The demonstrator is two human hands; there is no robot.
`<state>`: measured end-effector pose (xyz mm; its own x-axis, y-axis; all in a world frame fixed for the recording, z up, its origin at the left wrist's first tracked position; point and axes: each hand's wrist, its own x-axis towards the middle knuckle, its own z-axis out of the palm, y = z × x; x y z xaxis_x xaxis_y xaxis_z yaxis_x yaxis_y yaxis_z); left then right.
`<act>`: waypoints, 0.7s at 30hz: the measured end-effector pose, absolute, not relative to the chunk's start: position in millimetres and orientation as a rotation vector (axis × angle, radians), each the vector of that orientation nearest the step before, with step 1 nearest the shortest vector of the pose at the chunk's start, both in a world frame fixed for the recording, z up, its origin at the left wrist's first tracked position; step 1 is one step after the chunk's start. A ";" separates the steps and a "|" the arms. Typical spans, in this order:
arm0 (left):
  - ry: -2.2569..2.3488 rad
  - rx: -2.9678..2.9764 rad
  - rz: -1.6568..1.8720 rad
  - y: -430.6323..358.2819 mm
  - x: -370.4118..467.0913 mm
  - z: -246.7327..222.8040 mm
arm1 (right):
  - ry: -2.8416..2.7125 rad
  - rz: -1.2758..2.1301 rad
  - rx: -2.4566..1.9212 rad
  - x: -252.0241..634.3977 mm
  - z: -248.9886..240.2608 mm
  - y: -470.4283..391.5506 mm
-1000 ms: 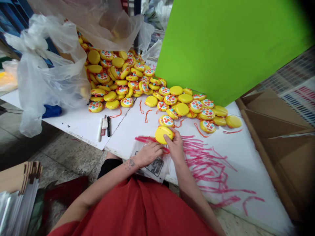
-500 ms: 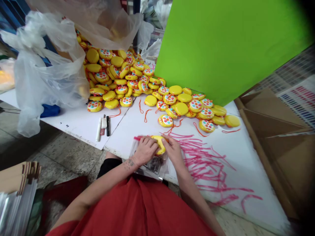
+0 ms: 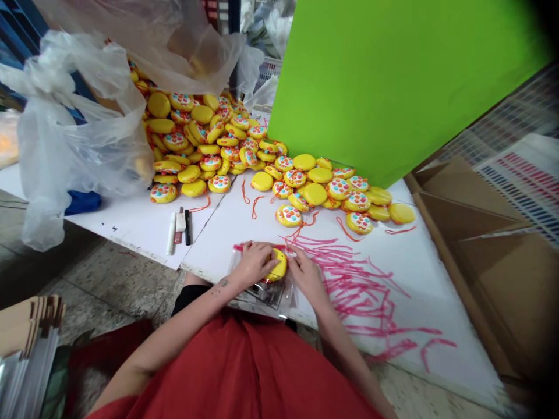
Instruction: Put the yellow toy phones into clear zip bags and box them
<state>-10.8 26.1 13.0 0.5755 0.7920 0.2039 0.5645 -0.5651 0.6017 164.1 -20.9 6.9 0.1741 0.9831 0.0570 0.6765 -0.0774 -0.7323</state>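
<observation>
My left hand (image 3: 254,263) has its fingers curled around the left side of a round yellow toy (image 3: 278,266), its plain back facing up. Beneath the toy lies a clear plastic bag (image 3: 286,299) with a pink strip along its top edge; dark items show through it. My right hand (image 3: 304,272) is just right of the toy, thumb and fingers pinched together at the bag's top right corner by the strip. Its fingertips partly hide what they grip. Past my hands, more yellow toys (image 3: 314,194) with button faces and orange cords lie in a heap.
Many pink strips (image 3: 371,291) are scattered on the white table right of my hands. Markers (image 3: 188,227) lie to the left. A translucent sack (image 3: 87,134) stands back left, a green panel (image 3: 371,75) back right, and an open cardboard box (image 3: 476,244) along the right edge.
My right hand has come off the toy and moved to the bag's top edge. The toy sits slightly lower and left, still in my left hand. The view has shifted slightly.
</observation>
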 end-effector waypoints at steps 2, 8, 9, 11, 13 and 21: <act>1.057 2.297 0.583 29.0 -10.8 22.1 | -1.483 0.606 -1.732 155.9 7.9 -19.3; 1.002 2.148 0.715 25.8 -18.9 44.0 | -1.199 0.716 -1.456 137.3 18.3 -16.8; 1.051 2.120 0.828 23.8 -21.9 44.9 | -1.149 0.760 -1.440 135.5 20.3 -17.5; 1.168 1.964 1.036 20.7 -28.0 43.4 | -1.066 0.826 -1.414 132.9 23.8 -19.6; 1.228 1.729 1.076 19.6 -32.6 38.2 | -1.025 0.838 -1.384 131.5 26.0 -21.7; 1.112 1.415 0.840 23.5 -31.8 18.5 | -1.159 0.662 -1.412 136.2 26.3 -19.6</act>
<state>-31.8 23.5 18.5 0.3095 0.9467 -0.0895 0.1730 0.0365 0.9843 136.2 -19.6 26.3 0.3567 0.9083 0.2183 0.2737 0.1219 -0.9541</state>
